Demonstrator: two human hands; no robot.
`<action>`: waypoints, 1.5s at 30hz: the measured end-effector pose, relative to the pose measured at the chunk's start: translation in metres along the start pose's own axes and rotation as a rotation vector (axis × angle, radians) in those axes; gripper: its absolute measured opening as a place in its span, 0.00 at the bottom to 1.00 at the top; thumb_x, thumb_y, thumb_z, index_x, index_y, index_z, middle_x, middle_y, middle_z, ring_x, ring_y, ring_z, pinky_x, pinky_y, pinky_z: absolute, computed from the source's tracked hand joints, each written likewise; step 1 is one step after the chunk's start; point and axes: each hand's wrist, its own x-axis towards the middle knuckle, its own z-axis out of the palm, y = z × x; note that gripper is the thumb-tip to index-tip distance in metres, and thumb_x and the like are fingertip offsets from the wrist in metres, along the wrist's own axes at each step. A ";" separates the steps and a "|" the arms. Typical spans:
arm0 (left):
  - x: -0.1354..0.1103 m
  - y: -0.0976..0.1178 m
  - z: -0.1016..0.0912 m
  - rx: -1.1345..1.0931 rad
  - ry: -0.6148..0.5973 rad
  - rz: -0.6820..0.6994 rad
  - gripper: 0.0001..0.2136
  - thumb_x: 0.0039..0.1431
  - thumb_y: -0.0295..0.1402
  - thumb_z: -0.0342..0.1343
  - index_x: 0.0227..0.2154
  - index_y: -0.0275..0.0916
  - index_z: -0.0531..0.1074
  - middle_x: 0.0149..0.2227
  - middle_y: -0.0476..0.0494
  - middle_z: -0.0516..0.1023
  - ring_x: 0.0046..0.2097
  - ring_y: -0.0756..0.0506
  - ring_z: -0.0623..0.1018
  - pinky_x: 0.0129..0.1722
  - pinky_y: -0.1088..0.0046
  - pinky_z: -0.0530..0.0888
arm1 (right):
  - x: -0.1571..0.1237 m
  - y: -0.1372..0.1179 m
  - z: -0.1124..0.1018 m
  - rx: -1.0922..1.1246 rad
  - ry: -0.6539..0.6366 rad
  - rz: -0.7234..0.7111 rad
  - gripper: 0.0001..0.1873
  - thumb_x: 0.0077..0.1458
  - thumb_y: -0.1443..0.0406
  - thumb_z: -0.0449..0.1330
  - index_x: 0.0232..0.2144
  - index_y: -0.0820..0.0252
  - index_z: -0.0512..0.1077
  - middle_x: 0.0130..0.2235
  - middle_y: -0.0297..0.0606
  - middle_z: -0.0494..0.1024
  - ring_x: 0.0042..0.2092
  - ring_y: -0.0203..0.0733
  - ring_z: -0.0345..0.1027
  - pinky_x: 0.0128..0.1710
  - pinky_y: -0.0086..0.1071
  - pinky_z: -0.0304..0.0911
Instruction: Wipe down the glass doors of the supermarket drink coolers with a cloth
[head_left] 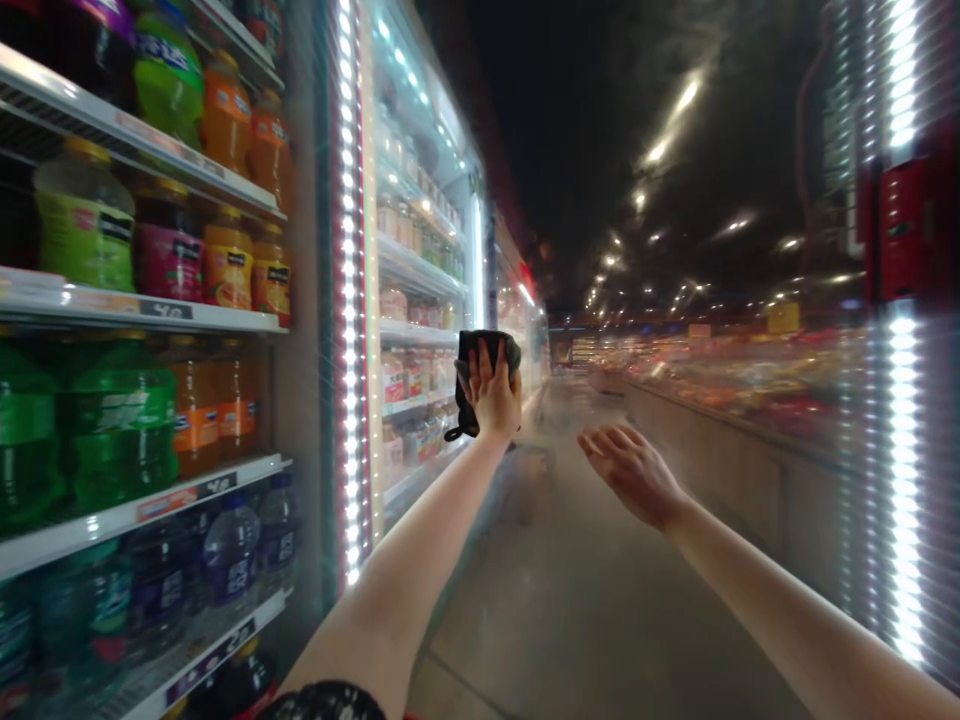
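My left hand is stretched far forward, its fingers spread over a folded black cloth with a small loop hanging at its lower left. The cloth lies flat under the palm, seemingly pressed on a clear glass pane in front of me; the pane itself is hard to make out. My right hand is held out lower and to the right, palm down with fingers extended together. Nothing shows in it, and I cannot tell whether its fingertips touch the glass.
On the left, open cooler shelves carry several rows of drink bottles. A strip of bright lights runs up the cooler's edge, another lit strip at right. Beyond are a second lit cooler, a grey floor and a blurred display counter.
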 end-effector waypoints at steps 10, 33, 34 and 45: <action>-0.031 -0.020 -0.010 0.077 -0.184 0.572 0.33 0.62 0.36 0.58 0.69 0.50 0.57 0.72 0.46 0.56 0.72 0.39 0.58 0.72 0.54 0.53 | -0.029 0.008 -0.001 -0.018 -0.079 -0.006 0.19 0.64 0.72 0.55 0.54 0.59 0.75 0.51 0.46 0.79 0.49 0.46 0.70 0.48 0.40 0.65; -0.051 0.083 0.027 -0.006 -0.150 0.564 0.33 0.64 0.34 0.57 0.70 0.55 0.53 0.73 0.46 0.51 0.74 0.37 0.52 0.72 0.42 0.44 | -0.083 0.053 -0.013 -0.035 -0.081 -0.003 0.24 0.62 0.73 0.56 0.60 0.58 0.71 0.56 0.46 0.77 0.56 0.47 0.68 0.54 0.41 0.65; -0.064 0.073 0.027 -0.004 -0.186 0.646 0.34 0.63 0.33 0.57 0.70 0.56 0.53 0.73 0.47 0.52 0.74 0.38 0.53 0.72 0.43 0.44 | -0.087 0.054 -0.012 -0.037 -0.075 -0.013 0.24 0.62 0.73 0.56 0.60 0.58 0.71 0.58 0.46 0.76 0.57 0.46 0.67 0.55 0.41 0.65; -0.042 0.115 0.033 -0.034 -0.028 0.320 0.32 0.64 0.35 0.56 0.70 0.51 0.56 0.74 0.42 0.48 0.74 0.33 0.51 0.71 0.38 0.41 | -0.103 0.074 -0.017 -0.054 -0.070 0.012 0.28 0.61 0.74 0.56 0.62 0.56 0.69 0.62 0.46 0.72 0.62 0.47 0.64 0.59 0.45 0.66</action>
